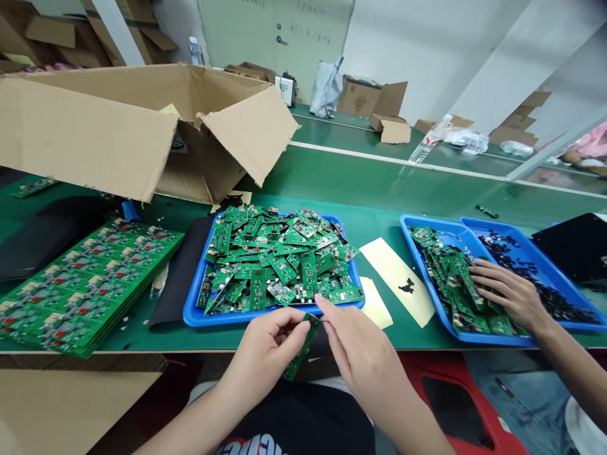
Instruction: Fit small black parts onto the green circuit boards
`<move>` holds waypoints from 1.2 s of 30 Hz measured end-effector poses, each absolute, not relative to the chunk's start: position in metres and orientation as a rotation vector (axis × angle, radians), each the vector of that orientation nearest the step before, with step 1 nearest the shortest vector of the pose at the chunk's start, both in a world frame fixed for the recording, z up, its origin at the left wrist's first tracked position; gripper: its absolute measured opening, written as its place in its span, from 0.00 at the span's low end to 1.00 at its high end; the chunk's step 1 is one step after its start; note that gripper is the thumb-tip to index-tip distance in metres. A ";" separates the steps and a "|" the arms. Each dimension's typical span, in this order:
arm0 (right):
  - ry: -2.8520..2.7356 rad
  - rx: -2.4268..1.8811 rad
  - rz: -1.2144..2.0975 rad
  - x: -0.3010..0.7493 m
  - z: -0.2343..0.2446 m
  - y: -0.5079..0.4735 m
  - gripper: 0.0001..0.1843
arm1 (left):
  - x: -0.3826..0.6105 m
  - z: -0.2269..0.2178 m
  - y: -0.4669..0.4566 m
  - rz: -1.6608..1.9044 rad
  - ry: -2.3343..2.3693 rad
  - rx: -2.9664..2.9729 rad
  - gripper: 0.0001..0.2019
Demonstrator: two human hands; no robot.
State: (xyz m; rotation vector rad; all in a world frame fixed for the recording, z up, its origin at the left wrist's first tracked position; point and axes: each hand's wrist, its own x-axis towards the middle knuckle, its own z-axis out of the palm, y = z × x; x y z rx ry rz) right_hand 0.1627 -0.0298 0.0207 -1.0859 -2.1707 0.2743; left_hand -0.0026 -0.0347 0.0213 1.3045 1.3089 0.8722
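My left hand [263,354] grips a small green circuit board [301,349] just below the table's front edge. My right hand [353,351] pinches the board's upper end with thumb and forefinger. Both hands hover in front of a blue tray [192,313] heaped with several small green circuit boards [279,262].
A stack of large green panel boards [85,281] lies at left beside an open cardboard box [142,126]. At right, a co-worker's hand [509,294] rests in a second blue tray [417,249] of boards; a third holds black parts [545,284]. Yellow paper strips [396,278] lie between trays.
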 end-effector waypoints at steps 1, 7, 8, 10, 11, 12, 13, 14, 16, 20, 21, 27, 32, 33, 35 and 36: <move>-2.174 -1.080 0.260 0.163 0.020 -0.030 0.22 | -0.003 0.021 -0.035 0.866 1.306 1.306 0.10; -2.209 -0.977 0.145 0.166 0.014 -0.028 0.24 | -0.004 0.022 -0.035 0.797 1.236 1.292 0.11; -2.213 -0.939 0.141 0.166 0.013 -0.027 0.25 | -0.004 0.022 -0.035 0.790 1.222 1.291 0.11; -2.217 -0.869 0.148 0.163 0.012 -0.026 0.26 | -0.005 0.022 -0.033 0.784 1.195 1.280 0.11; -2.212 -0.838 0.153 0.162 0.011 -0.026 0.27 | -0.005 0.022 -0.032 0.783 1.181 1.268 0.11; -2.202 -0.809 0.156 0.160 0.011 -0.026 0.28 | -0.006 0.022 -0.032 0.784 1.166 1.249 0.11; -2.184 -0.781 0.164 0.158 0.011 -0.025 0.29 | -0.006 0.023 -0.031 0.791 1.147 1.222 0.11; -2.160 -0.752 0.182 0.156 0.012 -0.025 0.30 | -0.006 0.023 -0.030 0.805 1.126 1.192 0.10; -2.115 -0.713 0.224 0.154 0.012 -0.026 0.32 | -0.006 0.025 -0.029 0.841 1.084 1.146 0.10; -2.107 -0.781 0.227 0.157 0.012 -0.027 0.32 | -0.006 0.029 -0.029 0.873 1.066 1.150 0.08; -2.106 -0.815 0.240 0.159 0.012 -0.026 0.31 | -0.007 0.030 -0.029 0.869 1.072 1.169 0.08; -1.942 -1.096 0.662 0.167 0.016 -0.022 0.16 | -0.012 0.031 -0.030 0.846 1.162 1.427 0.11; -1.879 -1.177 0.783 0.165 0.025 -0.018 0.09 | -0.015 0.030 -0.032 0.841 1.163 1.683 0.13; -1.876 -1.202 0.815 0.165 0.027 -0.018 0.08 | -0.015 0.029 -0.032 0.839 1.155 1.710 0.14; -1.870 -1.252 0.870 0.166 0.030 -0.017 0.07 | -0.017 0.028 -0.033 0.826 1.144 1.752 0.16; -1.873 -1.261 0.887 0.166 0.031 -0.017 0.08 | -0.018 0.026 -0.033 0.822 1.143 1.777 0.16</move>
